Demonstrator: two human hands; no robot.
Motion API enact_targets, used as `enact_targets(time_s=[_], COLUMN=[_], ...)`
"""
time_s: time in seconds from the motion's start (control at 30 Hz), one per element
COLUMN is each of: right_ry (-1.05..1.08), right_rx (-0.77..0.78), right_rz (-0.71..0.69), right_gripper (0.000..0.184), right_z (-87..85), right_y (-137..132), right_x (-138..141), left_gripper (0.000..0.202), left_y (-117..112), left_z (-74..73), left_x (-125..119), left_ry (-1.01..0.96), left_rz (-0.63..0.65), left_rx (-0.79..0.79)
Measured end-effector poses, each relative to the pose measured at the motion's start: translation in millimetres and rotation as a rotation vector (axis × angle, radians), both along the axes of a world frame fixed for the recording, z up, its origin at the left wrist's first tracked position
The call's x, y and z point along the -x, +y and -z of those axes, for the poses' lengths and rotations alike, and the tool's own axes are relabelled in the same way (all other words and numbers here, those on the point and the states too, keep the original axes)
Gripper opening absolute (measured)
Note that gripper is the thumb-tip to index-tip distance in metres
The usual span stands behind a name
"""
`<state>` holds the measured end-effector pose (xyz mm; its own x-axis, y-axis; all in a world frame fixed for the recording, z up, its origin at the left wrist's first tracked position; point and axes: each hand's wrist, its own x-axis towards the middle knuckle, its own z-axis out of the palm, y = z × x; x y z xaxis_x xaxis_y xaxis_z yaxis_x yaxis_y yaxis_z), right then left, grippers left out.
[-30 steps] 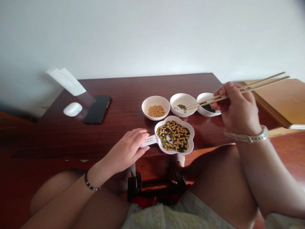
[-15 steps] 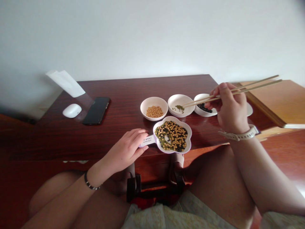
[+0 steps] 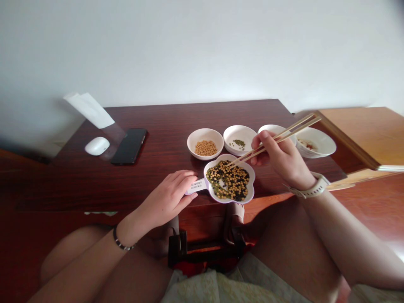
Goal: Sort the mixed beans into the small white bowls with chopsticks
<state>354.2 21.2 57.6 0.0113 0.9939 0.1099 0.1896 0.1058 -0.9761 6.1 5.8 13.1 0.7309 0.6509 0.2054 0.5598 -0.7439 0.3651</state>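
Beneath you spreads a reddish floor (image 3: 372, 210), then comes a dark wooden bench (image 3: 167, 118), with a phone (image 3: 129, 146) lying on its left part and a pale wall (image 3: 202, 50) rising behind; a lighter wooden surface (image 3: 356, 126) stands at the right. Your left hand (image 3: 173, 191) comes in low, back upward, its grip closed on the handle (image 3: 196, 186) of the flower-shaped dish (image 3: 251, 179) at the bench's near edge. Your right hand (image 3: 279, 155) slants in slightly farther out, its grip clasping the chopsticks (image 3: 303, 127), tips at the dish's mixed beans (image 3: 235, 179), before four white bowls (image 3: 198, 136).
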Motion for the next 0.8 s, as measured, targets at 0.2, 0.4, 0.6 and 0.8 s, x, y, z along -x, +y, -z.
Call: enact_targets(time_s=[0.2,0.4,0.6,0.8], right_ry=[0.005,-0.014,-0.095,-0.089], right_rx=[0.006,0.034,-0.010,-0.009], right_rz=[-0.010,-0.017,-0.018,-0.006], right_gripper=[0.048,0.047,0.049,0.050], right_z=[0.3,4.5,13.0,14.4], right_y=[2.4,2.6,4.1,3.8], right_x=[0.2,1.4,-0.3,0.5], left_gripper=[0.029,0.029,0.029,0.029], left_y=[-0.4,-0.3,0.7,0.2], left_z=[-0.3,1.9,2.6,1.3], left_x=[1.1,1.2,1.3,1.0], left_ry=[-0.001,0.004,-0.002,0.007], left_rz=[0.000,0.005,0.012,0.016], left_rx=[0.011,-0.004,0.003,0.000])
